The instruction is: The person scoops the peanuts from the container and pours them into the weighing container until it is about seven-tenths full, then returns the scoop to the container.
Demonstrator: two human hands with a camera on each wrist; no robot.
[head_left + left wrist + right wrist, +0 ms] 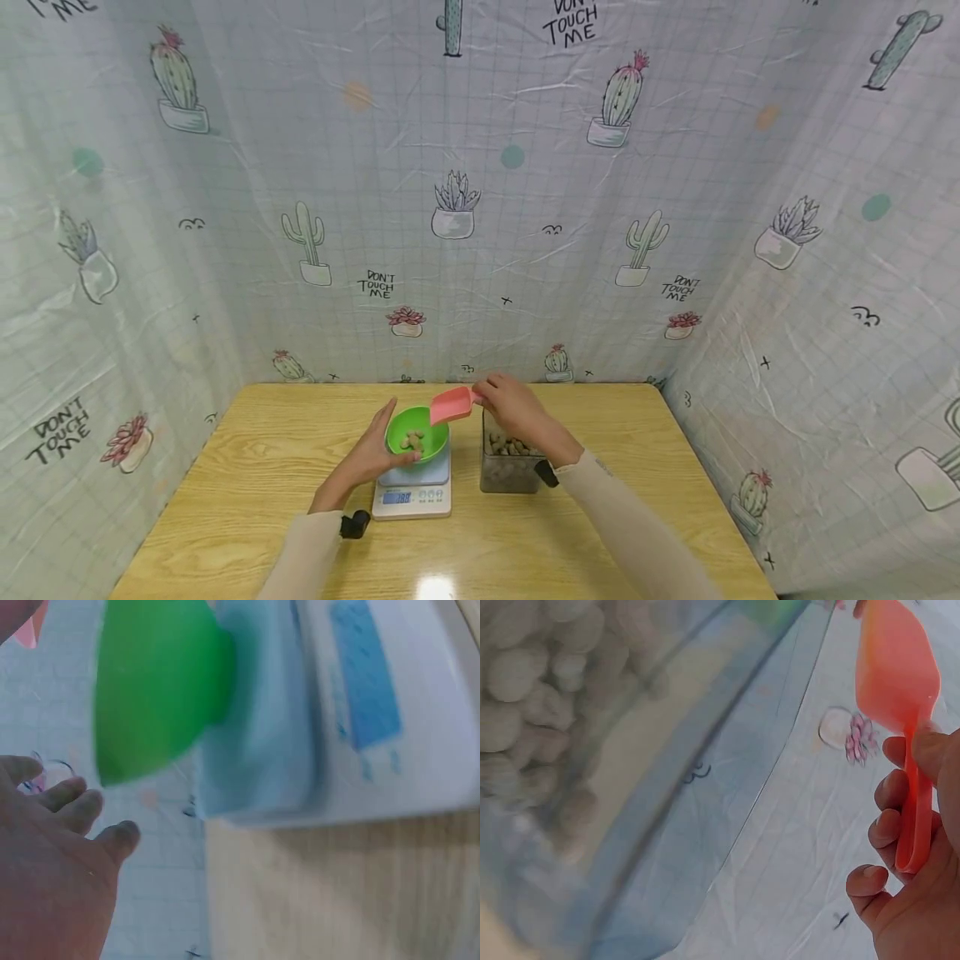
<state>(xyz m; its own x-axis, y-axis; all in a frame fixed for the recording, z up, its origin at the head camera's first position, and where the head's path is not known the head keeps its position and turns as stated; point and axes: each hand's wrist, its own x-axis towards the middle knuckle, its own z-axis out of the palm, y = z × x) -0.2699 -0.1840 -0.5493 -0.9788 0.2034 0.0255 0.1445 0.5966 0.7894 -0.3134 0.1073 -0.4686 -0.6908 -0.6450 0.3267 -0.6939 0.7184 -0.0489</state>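
Observation:
A green bowl [427,451] with a few pale-brown lumps, like unshelled peanuts [412,440], stands on a white kitchen scale [412,503] with a lit display. My left hand [369,450] is spread around the bowl's left side, thumb by the near rim. In the left wrist view its fingers [81,814] are loosely extended, with a gap to the bowl. My right hand [516,408] grips the handle of a pink scoop [452,404] over the bowl's right rim. In the head view the scoop looks bare inside, tilted toward the bowl.
Right of the scale, below my right forearm, stands a clear container [510,477] holding many similar lumps [517,712]. The wooden table [277,467] ends at a cactus-print curtain [480,283] behind and at both sides.

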